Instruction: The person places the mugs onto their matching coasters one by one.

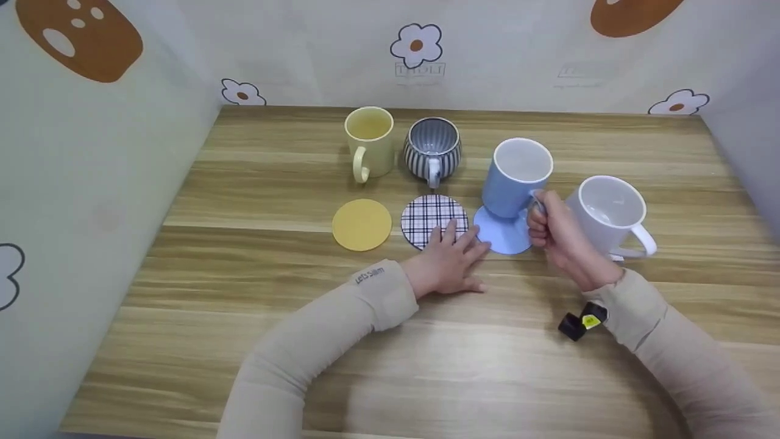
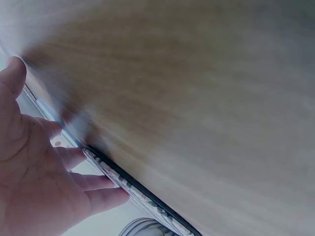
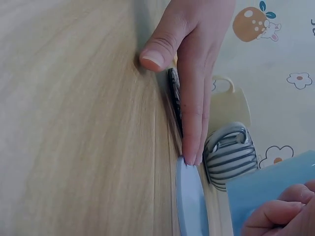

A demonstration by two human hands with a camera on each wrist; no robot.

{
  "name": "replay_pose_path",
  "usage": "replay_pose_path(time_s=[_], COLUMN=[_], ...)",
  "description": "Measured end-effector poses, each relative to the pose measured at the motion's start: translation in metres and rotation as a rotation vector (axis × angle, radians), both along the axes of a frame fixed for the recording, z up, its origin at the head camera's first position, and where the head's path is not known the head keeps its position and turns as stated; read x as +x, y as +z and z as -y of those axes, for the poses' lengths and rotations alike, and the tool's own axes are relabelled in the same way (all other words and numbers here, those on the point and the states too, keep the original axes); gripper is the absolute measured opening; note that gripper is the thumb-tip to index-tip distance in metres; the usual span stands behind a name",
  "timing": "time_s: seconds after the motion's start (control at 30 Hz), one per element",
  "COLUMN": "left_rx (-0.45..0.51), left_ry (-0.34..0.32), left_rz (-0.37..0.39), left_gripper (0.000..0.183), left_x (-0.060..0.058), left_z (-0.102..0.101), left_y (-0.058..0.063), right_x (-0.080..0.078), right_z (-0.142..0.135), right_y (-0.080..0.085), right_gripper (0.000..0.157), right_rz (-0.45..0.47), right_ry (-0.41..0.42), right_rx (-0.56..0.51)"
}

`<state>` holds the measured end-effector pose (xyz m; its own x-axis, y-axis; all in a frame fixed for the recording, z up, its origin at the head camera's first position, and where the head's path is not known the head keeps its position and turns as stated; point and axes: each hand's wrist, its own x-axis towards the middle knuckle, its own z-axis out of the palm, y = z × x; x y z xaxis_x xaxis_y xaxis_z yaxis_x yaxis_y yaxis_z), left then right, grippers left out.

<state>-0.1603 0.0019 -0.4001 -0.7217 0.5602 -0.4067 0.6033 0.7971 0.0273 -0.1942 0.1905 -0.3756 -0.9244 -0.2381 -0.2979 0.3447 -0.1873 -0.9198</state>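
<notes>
My right hand (image 1: 563, 235) grips the handle of a blue mug (image 1: 510, 190). The mug is upright, and its base overlaps the far part of a round blue coaster (image 1: 503, 236) in the head view. In the right wrist view, a gap shows between the mug (image 3: 268, 187) and the coaster (image 3: 192, 196). My left hand (image 1: 448, 259) is spread palm down, its fingers straight. Some of its fingertips rest on a plaid coaster (image 1: 428, 213), and another reaches the near left edge of the blue coaster.
A white mug (image 1: 594, 213) stands just right of my right hand, handle to the right. Behind the coasters are a yellow mug (image 1: 379, 152) and a striped mug (image 1: 417, 161). A yellow coaster (image 1: 362, 225) lies left of the plaid one. Walls (image 1: 304, 61) bound the wooden table.
</notes>
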Motion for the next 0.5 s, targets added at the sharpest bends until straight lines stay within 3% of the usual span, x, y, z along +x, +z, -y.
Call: replay_pose_path(time_s=[0.27,0.5], left_rx=[-0.009,-0.046], left_ry=[0.005,-0.01], left_rz=[0.012,-0.024], left_gripper=[0.077,0.075], left_x=[0.0,-0.001], left_z=[0.0,-0.001], left_y=[0.0,-0.002], right_x=[0.007,0.012], right_z=[-0.002,-0.005], right_y=[-0.001,-0.002], right_gripper=[0.049,0.048], right_rz=[-0.004,0.026], right_ry=[0.028,0.036], right_rx=[0.007,0.01])
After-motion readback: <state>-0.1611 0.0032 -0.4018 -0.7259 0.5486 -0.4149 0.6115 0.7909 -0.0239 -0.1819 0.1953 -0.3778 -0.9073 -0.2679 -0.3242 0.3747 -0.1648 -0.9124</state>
